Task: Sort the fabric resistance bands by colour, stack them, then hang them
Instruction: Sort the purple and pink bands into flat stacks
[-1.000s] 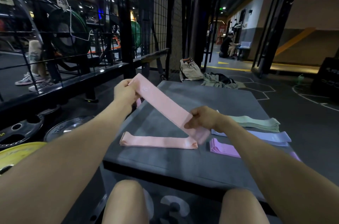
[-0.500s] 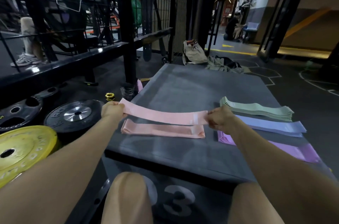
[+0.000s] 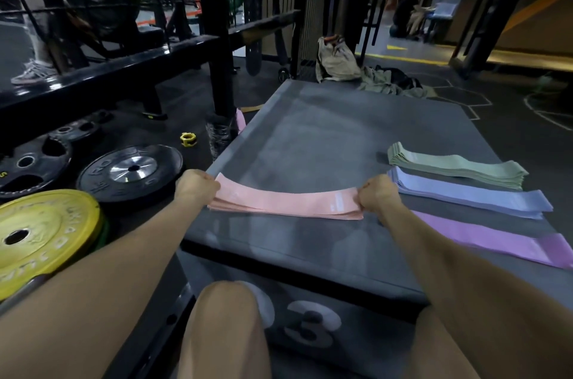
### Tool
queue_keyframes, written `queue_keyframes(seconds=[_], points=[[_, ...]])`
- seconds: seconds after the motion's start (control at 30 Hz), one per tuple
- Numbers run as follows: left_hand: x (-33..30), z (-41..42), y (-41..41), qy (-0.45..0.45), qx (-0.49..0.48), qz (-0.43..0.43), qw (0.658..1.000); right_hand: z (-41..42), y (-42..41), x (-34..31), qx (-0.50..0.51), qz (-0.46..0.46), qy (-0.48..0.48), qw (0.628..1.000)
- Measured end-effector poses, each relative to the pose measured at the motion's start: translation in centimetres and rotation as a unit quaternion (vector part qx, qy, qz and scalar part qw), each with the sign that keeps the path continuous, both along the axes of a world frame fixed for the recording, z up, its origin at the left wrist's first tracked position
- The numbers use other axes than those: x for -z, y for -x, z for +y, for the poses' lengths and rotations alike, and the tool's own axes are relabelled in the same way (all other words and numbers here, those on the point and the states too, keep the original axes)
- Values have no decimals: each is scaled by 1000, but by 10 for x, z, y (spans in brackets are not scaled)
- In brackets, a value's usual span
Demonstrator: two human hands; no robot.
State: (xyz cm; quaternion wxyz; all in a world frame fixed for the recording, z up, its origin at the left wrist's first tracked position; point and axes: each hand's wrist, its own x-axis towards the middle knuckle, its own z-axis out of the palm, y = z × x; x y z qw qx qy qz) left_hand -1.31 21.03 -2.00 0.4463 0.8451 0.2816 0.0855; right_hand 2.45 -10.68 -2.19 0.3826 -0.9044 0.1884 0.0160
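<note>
A big dark grey padded box (image 3: 310, 136) with a white "03" on its front side carries four flat piles of fabric bands: pink bands (image 3: 279, 203) at 9 o'clock, sage green bands (image 3: 459, 166) at 2 o'clock, light blue bands (image 3: 471, 195) at 3 o'clock, lilac purple bands (image 3: 496, 239) at 4 o'clock.

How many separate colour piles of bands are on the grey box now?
4. The pink pile lies near the front, held at its ends by both hands. The green pile, blue pile and purple pile lie on the right, back to front.
</note>
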Motion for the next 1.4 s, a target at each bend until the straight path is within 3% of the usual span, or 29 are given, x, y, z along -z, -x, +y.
queue_keyframes(seconds=[0.27, 0.5, 0.87, 1.13, 1.4], points=[[3, -3, 2, -21, 1, 16, 1000, 1, 3, 4, -11, 1, 70, 997], [22, 12, -8, 28, -12, -4, 1000, 3, 6, 10, -18, -10, 94, 995], [9, 1, 3, -64, 7, 9, 998, 9, 16, 10, -32, -37, 129, 990], [14, -1, -1, -61, -4, 13, 998, 12, 19, 14, -47, -35, 164, 985], [19, 14, -5, -41, 3, 99, 994, 35, 26, 6, -96, -148, 225, 958]])
